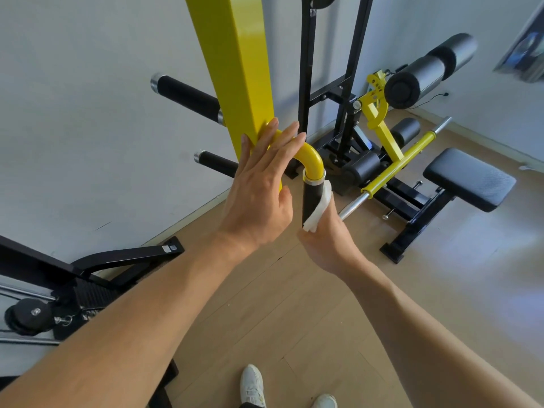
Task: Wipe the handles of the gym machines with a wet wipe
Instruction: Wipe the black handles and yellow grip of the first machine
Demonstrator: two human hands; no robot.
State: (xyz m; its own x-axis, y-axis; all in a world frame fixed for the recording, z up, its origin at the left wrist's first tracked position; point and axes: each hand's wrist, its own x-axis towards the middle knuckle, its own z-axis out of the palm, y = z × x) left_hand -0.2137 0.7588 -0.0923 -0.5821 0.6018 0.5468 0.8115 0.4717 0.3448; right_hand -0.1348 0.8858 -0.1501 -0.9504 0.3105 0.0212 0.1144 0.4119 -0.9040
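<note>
Two hands, right hand (pixel 326 240) pressing wet wipe (pixel 319 206) against handle (pixel 310 198)

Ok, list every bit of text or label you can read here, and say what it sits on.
Nothing is legible.
White sticker on the black bench frame: code pattern, too small to read.
Round cap on the black pulley: blurred mark.
Wall poster: blurred.

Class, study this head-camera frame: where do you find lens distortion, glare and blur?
Head view: the wide-angle lens bends the wall's base line and splays the forearms outward; glare streaks the yellow post and washes out the floor at right; the right hand with the white wipe looks sharp, the left hand slightly soft, the far-right wall picture blurred.
</note>
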